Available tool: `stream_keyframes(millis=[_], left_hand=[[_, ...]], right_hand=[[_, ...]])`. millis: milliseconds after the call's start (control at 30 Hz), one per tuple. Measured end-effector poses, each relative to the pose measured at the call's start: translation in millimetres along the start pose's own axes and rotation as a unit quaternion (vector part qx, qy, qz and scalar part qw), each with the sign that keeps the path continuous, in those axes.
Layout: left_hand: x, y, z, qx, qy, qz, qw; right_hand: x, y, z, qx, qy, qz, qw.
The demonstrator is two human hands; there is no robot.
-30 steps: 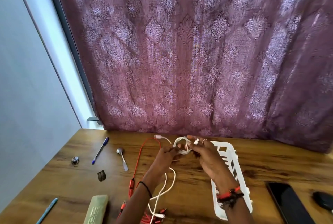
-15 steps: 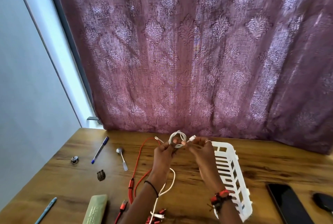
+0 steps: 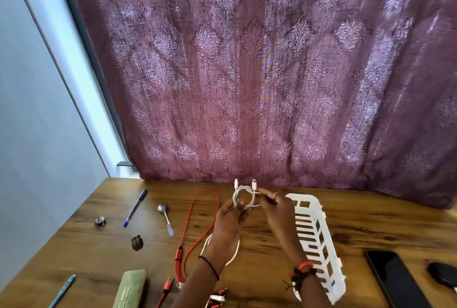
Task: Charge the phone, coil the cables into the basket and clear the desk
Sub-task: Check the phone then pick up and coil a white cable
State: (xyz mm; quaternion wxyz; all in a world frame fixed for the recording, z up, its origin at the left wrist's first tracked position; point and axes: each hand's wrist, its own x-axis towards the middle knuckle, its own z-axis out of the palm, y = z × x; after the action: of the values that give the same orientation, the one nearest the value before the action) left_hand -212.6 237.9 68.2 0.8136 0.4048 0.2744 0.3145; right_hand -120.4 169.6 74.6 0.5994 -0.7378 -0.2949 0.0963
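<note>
From the head camera, the only lettering is the print on the green case at the near left of the wooden desk, and it is too blurred to read.

The coiled white cable is held above the desk just in front of the purple curtain. Its loop stands upright, facing the camera, and both plug ends point up. The left hand grips the lower left of the coil with its fingers curled round the strands. The right hand, with a ring on one finger, pinches the right side of the coil.

The white slatted basket lies just beside the right forearm, its long axis running from the curtain towards the near edge. Further right, the phone lies with its dark screen up, lengthwise along the same line.

A red cable loops on the desk left of the left hand, its long axis running near to far. A second white cable curves under the left wrist. A spoon and a blue pen lie further left.
</note>
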Motion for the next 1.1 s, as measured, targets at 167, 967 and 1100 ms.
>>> stream_keyframes(millis=[167,967,1100], left_hand=[[0.3,1.8,-7.8,-0.038,-0.017,-0.042,0.998],[22.4,45.0,-30.6,0.72,-0.156,0.379,0.559],[23.1,57.3,-25.4,0.733,-0.206,0.346,0.548]], right_hand=[[6.3,4.9,-14.6,0.171,-0.093,0.07,0.978],[7.4,0.3,-29.5,0.087,-0.199,0.043,0.975],[5.5,-5.6,-25.6,0.068,-0.204,0.017,0.976]])
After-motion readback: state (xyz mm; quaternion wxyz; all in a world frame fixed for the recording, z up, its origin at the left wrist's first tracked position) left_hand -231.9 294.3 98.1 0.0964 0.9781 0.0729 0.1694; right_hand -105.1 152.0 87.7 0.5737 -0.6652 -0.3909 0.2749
